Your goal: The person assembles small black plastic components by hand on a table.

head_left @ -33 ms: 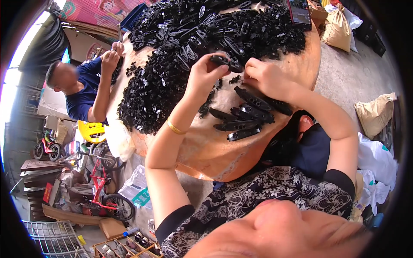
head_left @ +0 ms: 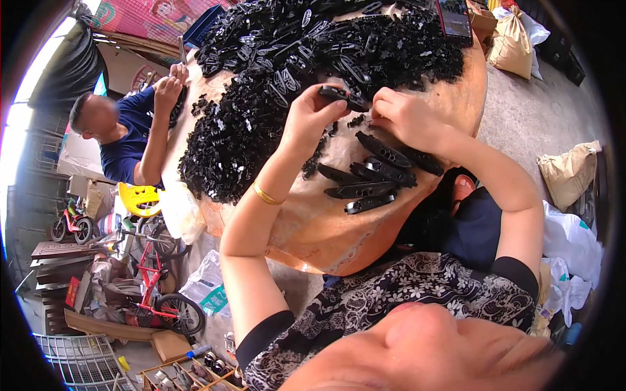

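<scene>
Over the table, my left hand (head_left: 306, 120) is closed on a long black plastic part (head_left: 342, 98), pinched between thumb and fingers. Just to its right is my right hand (head_left: 411, 119), its fingertips pressed together close to the part's right end. What those fingertips hold, if anything, is hidden. Several finished-looking long black parts (head_left: 373, 189) with pointed ends and small openings lie in a loose cluster below the hands. Beyond and left of them spreads a big heap of small black plastic pieces (head_left: 225, 146), with longer oval black frames (head_left: 283, 85) on it.
An orange-tan cloth (head_left: 293, 228) covers the rounded table. A phone-like screen (head_left: 454, 23) stands at the far right edge. On the left another person (head_left: 130, 140) works at the table. A red bicycle (head_left: 151, 267), sacks (head_left: 510, 45) and white bags (head_left: 570, 238) stand around on the floor.
My hands and the long black part have shifted very slightly, with the part a little lower in view. The grip looks the same.
</scene>
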`<state>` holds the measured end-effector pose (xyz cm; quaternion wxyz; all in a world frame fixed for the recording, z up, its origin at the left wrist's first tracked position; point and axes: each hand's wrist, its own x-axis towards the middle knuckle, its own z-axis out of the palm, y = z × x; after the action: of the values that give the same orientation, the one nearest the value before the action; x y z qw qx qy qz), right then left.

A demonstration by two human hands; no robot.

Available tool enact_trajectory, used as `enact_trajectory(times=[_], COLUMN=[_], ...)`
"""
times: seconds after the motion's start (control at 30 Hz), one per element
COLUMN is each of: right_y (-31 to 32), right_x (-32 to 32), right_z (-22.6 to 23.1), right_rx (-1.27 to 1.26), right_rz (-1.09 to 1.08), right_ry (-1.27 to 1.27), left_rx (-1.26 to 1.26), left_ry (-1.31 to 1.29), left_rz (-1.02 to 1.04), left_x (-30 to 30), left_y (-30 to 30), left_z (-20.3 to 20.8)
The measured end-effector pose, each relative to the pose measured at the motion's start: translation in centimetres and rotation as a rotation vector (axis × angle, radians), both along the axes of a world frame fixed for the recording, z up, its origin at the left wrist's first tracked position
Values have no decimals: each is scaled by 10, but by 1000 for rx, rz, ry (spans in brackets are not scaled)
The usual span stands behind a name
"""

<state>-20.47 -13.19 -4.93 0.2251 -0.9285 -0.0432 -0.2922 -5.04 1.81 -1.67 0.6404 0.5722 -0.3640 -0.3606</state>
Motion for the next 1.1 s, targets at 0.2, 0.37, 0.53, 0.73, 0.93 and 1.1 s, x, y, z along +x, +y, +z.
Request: enact_trajectory(times=[0.2,0.37,0.53,0.73,0.93,1.1], right_y=[-10,5,14,16,17,17], right_x=[-6,-15,-18,-18,-22,-21], right_z=[8,24,28,31,37,39], right_rx=[-33,251,112,-7,322,154], right_rz=[-149,16,58,35,-22,141], right_ry=[-114,-231,-297,-359,-302,-345], left_rx=[56,100,82,65,-78,-57], left_ry=[120,212,236,226,449,463], left_rz=[-75,-140,-156,-142,-171,-246], left_x=[-7,-24,-27,-30,-32,-29], left_y=[4,6,6,8,6,10], left_z=[-2,-2,-1,1,6,6])
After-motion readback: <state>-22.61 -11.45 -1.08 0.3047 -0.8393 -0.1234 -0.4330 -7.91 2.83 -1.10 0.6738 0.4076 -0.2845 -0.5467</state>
